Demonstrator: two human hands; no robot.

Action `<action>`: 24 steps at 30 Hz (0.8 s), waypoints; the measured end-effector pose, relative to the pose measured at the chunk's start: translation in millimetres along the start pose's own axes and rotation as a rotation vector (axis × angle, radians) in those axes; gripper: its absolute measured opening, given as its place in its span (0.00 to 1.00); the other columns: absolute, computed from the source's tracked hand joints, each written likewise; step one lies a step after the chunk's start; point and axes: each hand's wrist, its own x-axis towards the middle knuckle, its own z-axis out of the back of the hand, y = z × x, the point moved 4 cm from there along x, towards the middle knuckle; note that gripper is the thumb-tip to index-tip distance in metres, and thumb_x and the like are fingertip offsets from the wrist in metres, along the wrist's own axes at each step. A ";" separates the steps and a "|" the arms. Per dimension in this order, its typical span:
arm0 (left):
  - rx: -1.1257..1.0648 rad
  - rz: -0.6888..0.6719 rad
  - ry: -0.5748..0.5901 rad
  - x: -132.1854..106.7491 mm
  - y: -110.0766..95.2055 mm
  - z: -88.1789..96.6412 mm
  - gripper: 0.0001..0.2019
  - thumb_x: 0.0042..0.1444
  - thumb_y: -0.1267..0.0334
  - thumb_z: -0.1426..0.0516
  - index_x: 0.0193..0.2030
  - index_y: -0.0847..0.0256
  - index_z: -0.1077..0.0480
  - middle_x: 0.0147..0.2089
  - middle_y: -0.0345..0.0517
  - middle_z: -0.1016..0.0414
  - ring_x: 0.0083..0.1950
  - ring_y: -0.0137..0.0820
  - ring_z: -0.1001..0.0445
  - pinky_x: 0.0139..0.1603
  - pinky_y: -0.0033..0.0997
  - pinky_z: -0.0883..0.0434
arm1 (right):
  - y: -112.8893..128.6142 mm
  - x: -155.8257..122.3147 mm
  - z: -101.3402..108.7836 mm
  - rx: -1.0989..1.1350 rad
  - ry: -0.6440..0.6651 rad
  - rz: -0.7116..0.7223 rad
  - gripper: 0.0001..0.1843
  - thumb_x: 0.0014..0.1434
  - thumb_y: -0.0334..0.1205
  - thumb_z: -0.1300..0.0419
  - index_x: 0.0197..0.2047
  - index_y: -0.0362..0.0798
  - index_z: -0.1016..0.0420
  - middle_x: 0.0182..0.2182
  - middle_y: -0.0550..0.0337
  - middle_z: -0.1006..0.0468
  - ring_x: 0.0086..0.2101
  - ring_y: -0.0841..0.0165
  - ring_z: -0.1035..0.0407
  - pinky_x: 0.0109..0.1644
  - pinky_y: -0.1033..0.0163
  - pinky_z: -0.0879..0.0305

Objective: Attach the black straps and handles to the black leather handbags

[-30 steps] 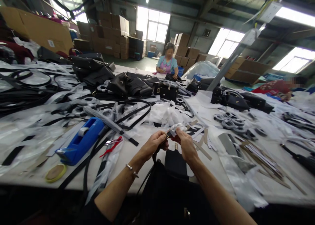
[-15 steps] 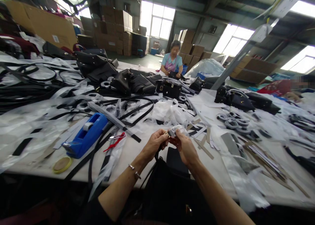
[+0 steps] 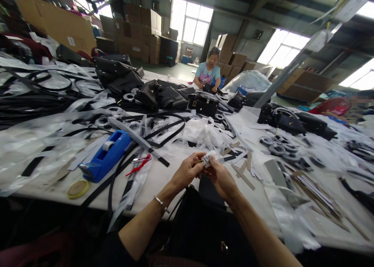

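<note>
My left hand (image 3: 189,170) is closed in a pinch on a small gold metal fitting (image 3: 201,161), mostly hidden by the fingers. Touching the fitting is a crumpled piece of clear plastic wrap (image 3: 210,156), held between the thumb and fingers of my right hand (image 3: 221,178). Both hands meet above the table's front edge. Below them a black bag (image 3: 201,228) rests at my lap, with a gold clasp (image 3: 224,246) low on its front. Whether the fitting joins the bag's strap is hidden by the fingers.
Left of my hands lie a blue tape dispenser (image 3: 106,156), a yellow tape roll (image 3: 78,189) and red-handled snippers (image 3: 140,165). Plastic scraps (image 3: 198,132), card strips (image 3: 244,175) and wrapped rings (image 3: 277,148) cover the table. Across it, a co-worker (image 3: 207,72) handles something black.
My view has shifted slightly, so the scene sits a little further right. The gold fitting, plainer to see before, is now more covered by my left fingers. Both hands stay together.
</note>
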 end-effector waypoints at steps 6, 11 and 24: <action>0.006 -0.052 -0.005 -3.8 -5.1 1.0 0.19 0.58 0.59 0.42 0.54 0.64 0.32 0.29 0.39 0.28 0.26 0.24 0.31 0.26 0.24 0.35 | 6.7 -1.4 6.5 -0.078 0.056 -0.018 0.24 0.53 0.61 0.34 0.38 0.48 0.21 0.35 0.56 0.20 0.37 0.63 0.29 0.44 0.57 0.34; -0.050 -0.048 -0.049 -6.7 -2.8 -2.1 0.16 0.56 0.56 0.39 0.46 0.64 0.33 0.31 0.42 0.25 0.27 0.26 0.29 0.28 0.25 0.32 | 6.9 -3.8 11.2 -0.613 0.121 0.151 0.30 0.63 0.64 0.48 0.33 0.46 0.21 0.34 0.54 0.21 0.40 0.60 0.29 0.52 0.55 0.37; -0.118 -0.069 -0.299 -9.0 12.8 11.2 0.09 0.57 0.59 0.40 0.33 0.61 0.36 0.31 0.38 0.28 0.29 0.24 0.30 0.32 0.24 0.32 | -2.1 -15.3 13.5 -0.666 0.088 0.057 0.25 0.57 0.62 0.39 0.39 0.47 0.20 0.34 0.54 0.20 0.35 0.62 0.26 0.39 0.60 0.33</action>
